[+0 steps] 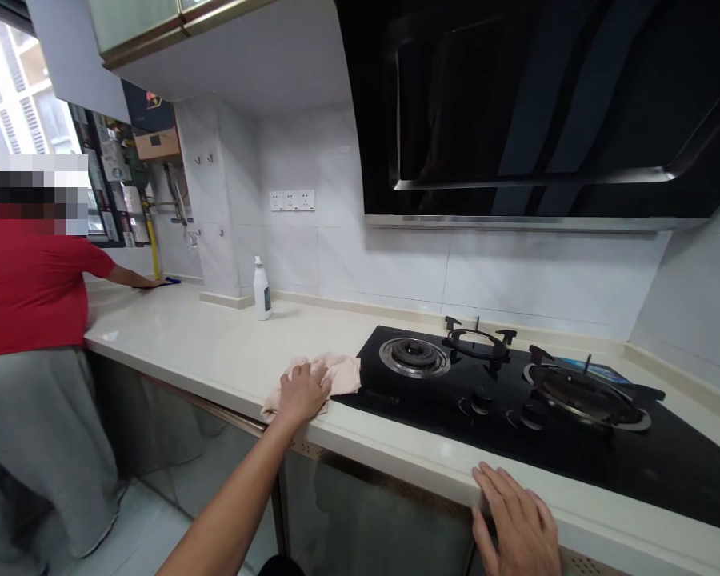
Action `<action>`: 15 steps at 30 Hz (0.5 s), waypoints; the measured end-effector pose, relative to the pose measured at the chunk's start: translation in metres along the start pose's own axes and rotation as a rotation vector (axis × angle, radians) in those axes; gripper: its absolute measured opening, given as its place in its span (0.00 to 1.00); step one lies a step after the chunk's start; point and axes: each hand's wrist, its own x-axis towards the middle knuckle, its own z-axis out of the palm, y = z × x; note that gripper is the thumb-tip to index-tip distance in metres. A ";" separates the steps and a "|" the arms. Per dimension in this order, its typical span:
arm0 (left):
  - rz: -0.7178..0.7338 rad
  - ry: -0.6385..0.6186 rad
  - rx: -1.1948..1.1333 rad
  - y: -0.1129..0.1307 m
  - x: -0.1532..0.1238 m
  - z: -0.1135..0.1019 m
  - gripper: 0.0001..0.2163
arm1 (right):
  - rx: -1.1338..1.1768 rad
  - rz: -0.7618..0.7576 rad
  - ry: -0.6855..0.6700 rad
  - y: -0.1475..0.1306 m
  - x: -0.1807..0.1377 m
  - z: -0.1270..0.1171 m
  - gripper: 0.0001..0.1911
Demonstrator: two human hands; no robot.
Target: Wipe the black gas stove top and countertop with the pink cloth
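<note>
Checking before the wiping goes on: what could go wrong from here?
The cloth under the left hand reaches the edge of the hob, so a sweep to the right might snag on the left burner. The white bottle stands upright on the counter beyond the cloth; a long wipe that way could tip it. The cloth also lies near the counter's front edge and might slide off.

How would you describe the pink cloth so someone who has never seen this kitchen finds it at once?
Find the flat, glossy black stovetop in the smooth cream counter. At its front left corner lies a crumpled pale-pink cloth, with the camera wearer's left hand on it. Its soft, wrinkled folds set it apart from the rigid stovetop and counter.
</note>
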 end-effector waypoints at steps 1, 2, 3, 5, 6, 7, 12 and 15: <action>0.000 -0.011 0.001 0.000 0.001 -0.001 0.21 | 0.001 0.005 -0.003 0.000 0.000 0.000 0.23; 0.000 -0.023 0.001 0.000 0.002 -0.001 0.21 | 0.002 0.008 -0.005 0.000 -0.001 0.000 0.23; 0.000 -0.033 -0.002 0.001 0.004 -0.002 0.21 | 0.002 0.008 -0.010 0.000 -0.001 0.000 0.23; -0.003 -0.051 -0.025 0.005 0.008 -0.003 0.21 | 0.000 0.015 -0.010 -0.001 -0.001 0.001 0.23; -0.005 -0.059 -0.040 0.007 0.011 -0.003 0.20 | -0.003 0.020 -0.001 -0.002 -0.001 0.001 0.23; -0.007 -0.065 -0.053 0.010 0.014 -0.002 0.20 | -0.007 0.025 0.008 -0.002 -0.001 0.002 0.23; 0.006 -0.085 -0.061 0.030 0.040 0.008 0.20 | -0.015 0.043 0.025 -0.003 0.000 0.003 0.26; 0.013 -0.098 -0.050 0.041 0.063 0.016 0.20 | -0.026 0.048 0.022 -0.001 -0.002 0.005 0.32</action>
